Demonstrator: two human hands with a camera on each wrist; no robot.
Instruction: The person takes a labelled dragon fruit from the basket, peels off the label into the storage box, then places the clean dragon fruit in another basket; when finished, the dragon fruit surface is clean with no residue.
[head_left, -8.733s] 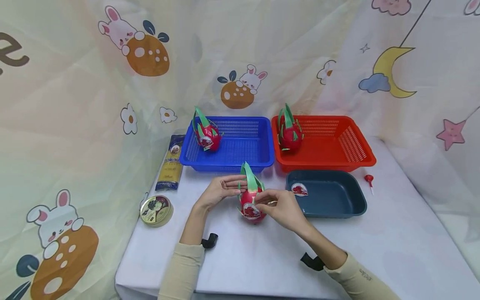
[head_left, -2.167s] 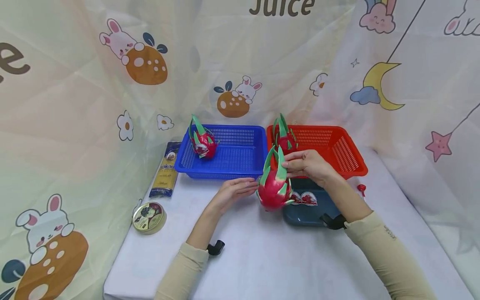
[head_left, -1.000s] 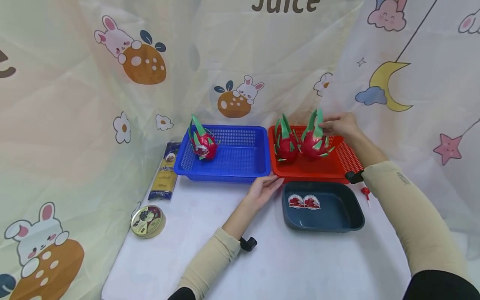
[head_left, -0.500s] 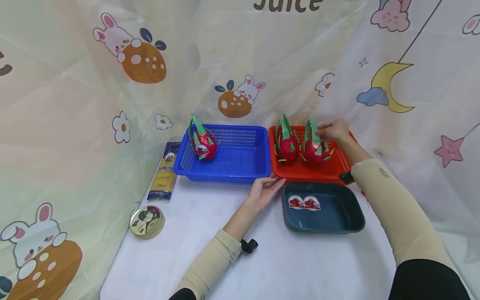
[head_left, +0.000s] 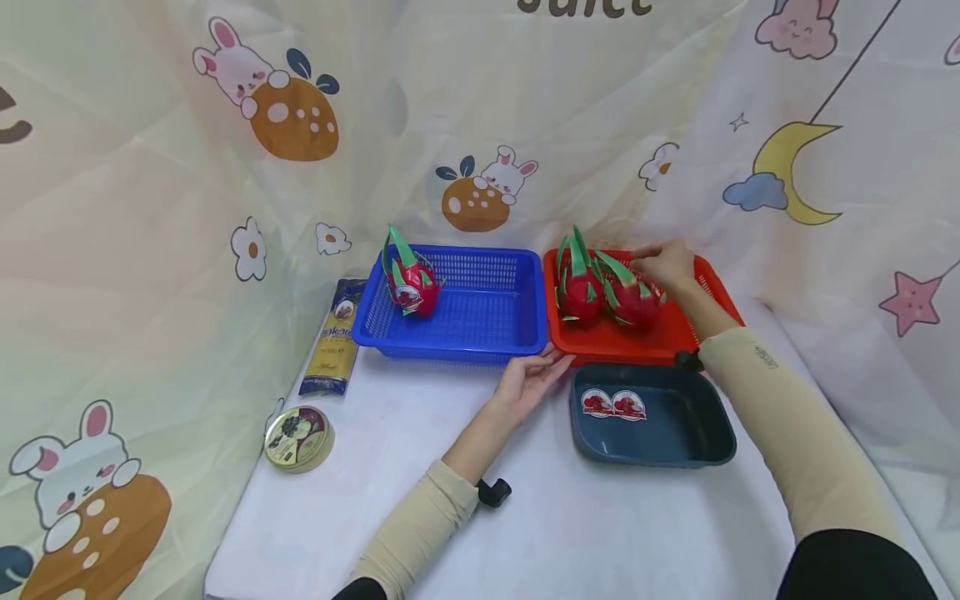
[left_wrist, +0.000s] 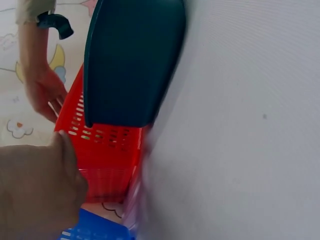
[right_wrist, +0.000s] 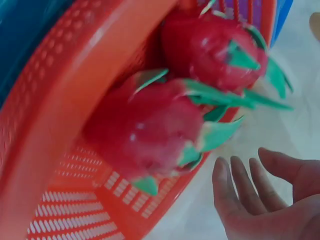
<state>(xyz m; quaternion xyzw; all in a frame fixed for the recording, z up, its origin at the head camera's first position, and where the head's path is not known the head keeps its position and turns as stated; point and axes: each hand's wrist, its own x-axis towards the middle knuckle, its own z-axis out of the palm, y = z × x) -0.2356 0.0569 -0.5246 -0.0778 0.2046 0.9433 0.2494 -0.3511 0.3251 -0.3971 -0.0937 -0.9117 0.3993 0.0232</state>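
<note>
Two dragon fruits lie side by side in the red basket (head_left: 675, 333): one with upright leaves (head_left: 580, 298) at the left, the other (head_left: 636, 305) tipped, its leaves pointing back and left. My right hand (head_left: 666, 265) is over the basket's back edge. In the right wrist view its fingers are spread loosely, a gap away from the nearer dragon fruit (right_wrist: 145, 130). My left hand (head_left: 525, 385) touches the front left corner of the red basket with extended fingers. A dark blue-green tub (head_left: 660, 433) holds two round red-and-white stickers (head_left: 612, 404) side by side.
A blue basket (head_left: 480, 325) left of the red one holds a dragon fruit (head_left: 414, 287) bearing a sticker. Further left are a yellow and dark blue packet (head_left: 333, 342) and a round tin (head_left: 298, 438). A printed curtain hangs behind the white table.
My hands peeled a sticker off a dragon fruit; it now lies in the tub. My right hand carried the fruit to the red basket and let go; it tipped over. My left hand moved to the basket.
</note>
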